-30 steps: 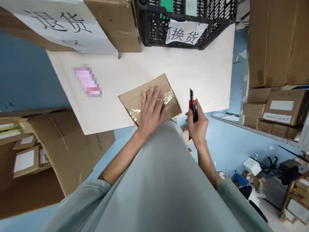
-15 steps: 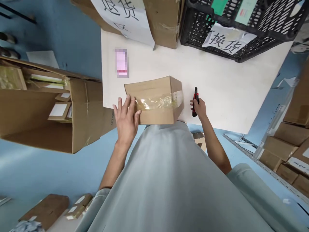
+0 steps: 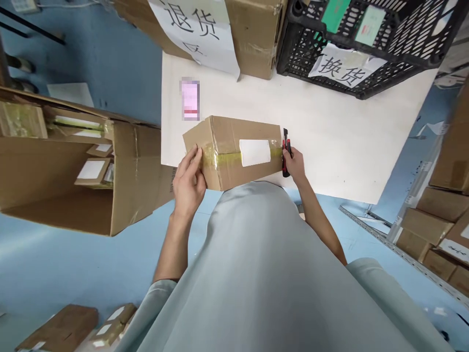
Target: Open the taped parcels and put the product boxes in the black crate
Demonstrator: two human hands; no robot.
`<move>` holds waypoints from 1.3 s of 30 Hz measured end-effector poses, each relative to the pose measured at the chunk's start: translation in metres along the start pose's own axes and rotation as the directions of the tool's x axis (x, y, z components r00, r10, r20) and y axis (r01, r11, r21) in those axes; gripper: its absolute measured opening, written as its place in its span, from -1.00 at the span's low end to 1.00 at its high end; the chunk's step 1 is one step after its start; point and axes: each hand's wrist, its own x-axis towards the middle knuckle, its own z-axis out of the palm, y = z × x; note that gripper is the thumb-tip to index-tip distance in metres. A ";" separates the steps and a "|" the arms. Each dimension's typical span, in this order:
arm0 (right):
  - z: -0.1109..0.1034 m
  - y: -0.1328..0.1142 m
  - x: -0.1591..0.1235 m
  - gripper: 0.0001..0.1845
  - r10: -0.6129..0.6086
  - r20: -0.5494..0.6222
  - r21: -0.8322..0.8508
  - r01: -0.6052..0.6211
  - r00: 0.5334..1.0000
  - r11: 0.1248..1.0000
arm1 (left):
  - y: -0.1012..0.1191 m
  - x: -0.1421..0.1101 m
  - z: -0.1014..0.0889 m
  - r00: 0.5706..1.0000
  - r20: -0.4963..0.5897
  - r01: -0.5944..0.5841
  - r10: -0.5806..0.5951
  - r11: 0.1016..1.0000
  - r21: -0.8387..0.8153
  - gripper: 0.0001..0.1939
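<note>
A taped cardboard box (image 3: pixel 230 134) sits at the near edge of the white table (image 3: pixel 330 132), with a white label (image 3: pixel 255 152) on its upward face. My left hand (image 3: pixel 189 181) holds the box's left end, fingers along that face and thumb near the lower edge. At the right end, my right hand (image 3: pixel 295 164) is closed around a red and black utility knife (image 3: pixel 285 156). The blade end points away from me, and the hand is against or very close to the box.
Behind stand a large carton (image 3: pixel 256 41) with a paper sign and a black plastic crate (image 3: pixel 304 58). A pixelated pink item (image 3: pixel 190 100) lies at the table's left. An open carton (image 3: pixel 135 171) holding small boxes stands left; stacked boxes (image 3: pixel 427 225) are at right.
The box has been turned, so its labelled face now shows upward and the taped end faces left. My right hand has moved left with the knife to the box's right end.
</note>
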 end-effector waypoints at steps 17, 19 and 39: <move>-0.053 -0.025 -0.102 -0.37 -0.036 -0.396 -0.352 -0.115 0.918 0.929 | -0.075 0.085 0.104 0.934 0.357 0.204 -0.017 0.847 -0.492 -0.47; -0.058 -0.041 -0.106 -0.38 -0.075 -0.433 -0.416 -0.126 0.898 0.900 | -0.067 0.086 0.090 0.940 0.341 0.167 0.022 0.841 -0.514 -0.44; 0.047 -0.218 -0.074 -0.44 0.096 0.357 -0.883 0.302 0.929 0.358 | -0.071 0.099 0.088 0.865 0.471 0.112 0.176 0.845 -0.523 -0.47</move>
